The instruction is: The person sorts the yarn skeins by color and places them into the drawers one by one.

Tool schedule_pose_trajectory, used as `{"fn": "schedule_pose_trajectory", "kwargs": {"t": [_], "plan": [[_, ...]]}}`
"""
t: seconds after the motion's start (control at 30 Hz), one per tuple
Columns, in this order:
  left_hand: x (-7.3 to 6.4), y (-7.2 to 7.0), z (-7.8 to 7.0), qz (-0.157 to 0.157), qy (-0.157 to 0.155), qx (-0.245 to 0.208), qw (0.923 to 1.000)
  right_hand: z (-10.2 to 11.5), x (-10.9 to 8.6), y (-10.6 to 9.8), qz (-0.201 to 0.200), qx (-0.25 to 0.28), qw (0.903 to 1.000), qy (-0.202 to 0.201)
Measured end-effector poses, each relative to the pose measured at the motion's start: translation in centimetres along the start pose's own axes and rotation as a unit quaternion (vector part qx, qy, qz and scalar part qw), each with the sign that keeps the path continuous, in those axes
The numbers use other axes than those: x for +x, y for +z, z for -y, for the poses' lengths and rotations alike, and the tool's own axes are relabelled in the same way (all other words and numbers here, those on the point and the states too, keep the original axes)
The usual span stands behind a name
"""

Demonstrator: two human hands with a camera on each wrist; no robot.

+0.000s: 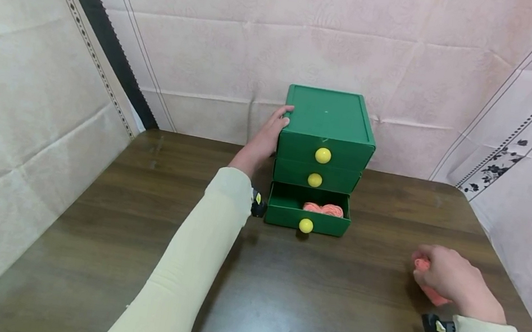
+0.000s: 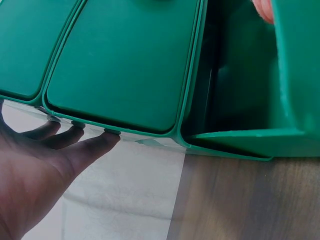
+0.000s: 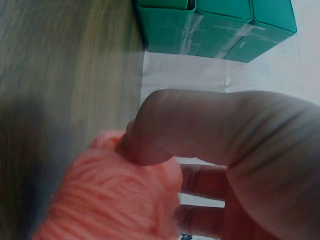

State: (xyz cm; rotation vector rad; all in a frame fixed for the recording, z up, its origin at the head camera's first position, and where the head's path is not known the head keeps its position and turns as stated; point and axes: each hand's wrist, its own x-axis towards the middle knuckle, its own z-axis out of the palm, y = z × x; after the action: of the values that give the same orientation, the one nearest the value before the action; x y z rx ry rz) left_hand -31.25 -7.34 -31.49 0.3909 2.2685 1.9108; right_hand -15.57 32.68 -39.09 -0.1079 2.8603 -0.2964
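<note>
A green three-drawer box [image 1: 329, 115] with yellow round knobs stands at the back of the table. Its bottom drawer [image 1: 284, 217] is pulled out, and coral yarn [image 1: 323, 209] lies inside. My left hand [image 1: 265, 137] rests against the box's left side, fingertips touching its wall; the left wrist view shows these fingers [image 2: 95, 146] extended along the side. At the right of the table, my right hand [image 1: 450, 274] grips a skein of coral yarn [image 3: 120, 195] between thumb and fingers. Part of that skein is hidden by the hand.
The brown wooden table [image 1: 133, 238] carries the box near its back edge. Pale cloth [image 1: 261, 52] hangs behind and on both sides. A black strap with a small device [image 1: 437, 325] sits at the right wrist.
</note>
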Motion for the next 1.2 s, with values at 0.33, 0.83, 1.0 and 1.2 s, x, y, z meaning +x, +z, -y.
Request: {"fn": "schedule_pose_trajectory", "kwargs": {"t": [0.33, 0.83, 1.0, 1.2], "plan": [[1.6, 0.1, 2.0, -0.018, 0.022, -0.002, 0.9996, 2.0, 0.9, -0.3, -0.068, 0.003, 0.997, -0.038], [1.6, 0.0, 1.7, -0.014, 0.018, -0.006, 0.9997, 4.3, 1.5, -0.7, -0.169, 0.001, 0.9814, -0.091], [1.4, -0.1, 1.4, -0.009, 0.01, -0.006, 0.9999, 4.9, 1.7, -0.8, -0.181, 0.004, 0.9782, -0.101], [-0.2, 0.0, -0.4, 0.005, 0.0, 0.001, 1.0, 5.6, 1.9, -1.0, -0.2, 0.002, 0.9725, -0.119]]}}
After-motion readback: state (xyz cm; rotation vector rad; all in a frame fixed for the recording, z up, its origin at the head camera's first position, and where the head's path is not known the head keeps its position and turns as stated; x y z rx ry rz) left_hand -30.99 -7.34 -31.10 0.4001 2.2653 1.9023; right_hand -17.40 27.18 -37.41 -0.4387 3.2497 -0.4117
